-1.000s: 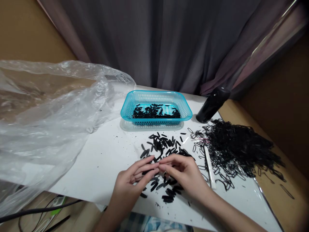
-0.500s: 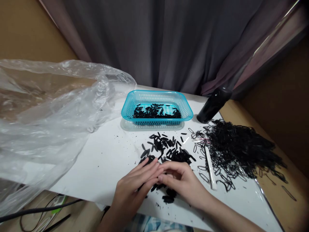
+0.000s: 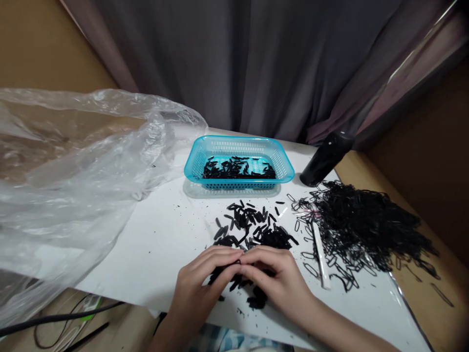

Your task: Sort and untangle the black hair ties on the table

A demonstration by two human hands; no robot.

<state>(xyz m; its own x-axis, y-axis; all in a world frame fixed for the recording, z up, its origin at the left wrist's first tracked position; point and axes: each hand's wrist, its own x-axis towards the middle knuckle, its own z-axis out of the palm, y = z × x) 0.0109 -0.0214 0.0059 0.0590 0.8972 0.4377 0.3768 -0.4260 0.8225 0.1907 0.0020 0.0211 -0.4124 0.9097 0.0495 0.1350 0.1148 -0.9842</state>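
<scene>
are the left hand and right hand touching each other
Touching: the head view shows the left hand and right hand meeting fingertip to fingertip over the small black pieces, no gap.

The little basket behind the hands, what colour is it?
The basket is turquoise blue plastic with a perforated mesh pattern, seen clearly in the head view.

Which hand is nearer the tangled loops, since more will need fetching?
Probably the right hand: the tangled loops lie on its side, while the left hand sits farther away.
</scene>
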